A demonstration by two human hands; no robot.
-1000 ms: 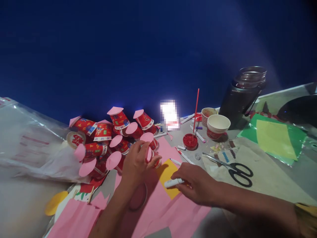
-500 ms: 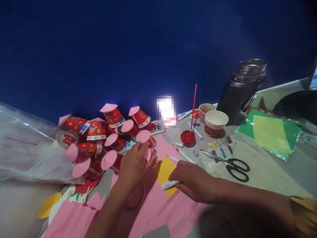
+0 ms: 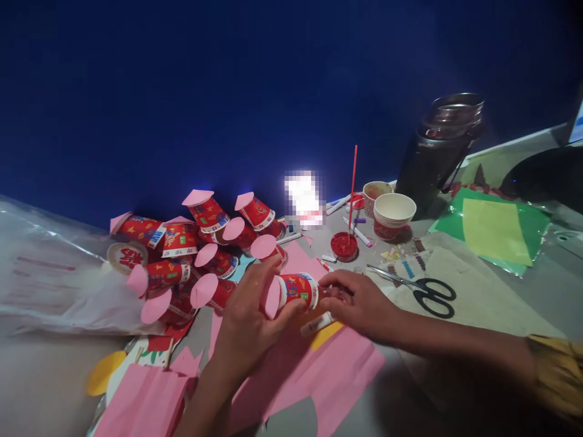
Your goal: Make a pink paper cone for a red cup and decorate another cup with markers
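Head view: above the middle of the table (image 3: 291, 419), a red paper cup (image 3: 298, 290) is held on its side between the thumb and fingers of the left hand (image 3: 250, 318), its rim turned toward the right hand (image 3: 364, 306). A pink disc (image 3: 272, 298) is seen at its base. A white marker (image 3: 317, 323) is gripped in the curled fingers of the right hand, with the fingertips just beside the rim; whether these touch cannot be told. Pink paper (image 3: 350, 364) is spread below. Along the left half of the far edge, disc-topped cups (image 3: 180, 238) are heaped; toward the right edge, scissors (image 3: 416, 284) are laid on a beige sheet (image 3: 473, 303)
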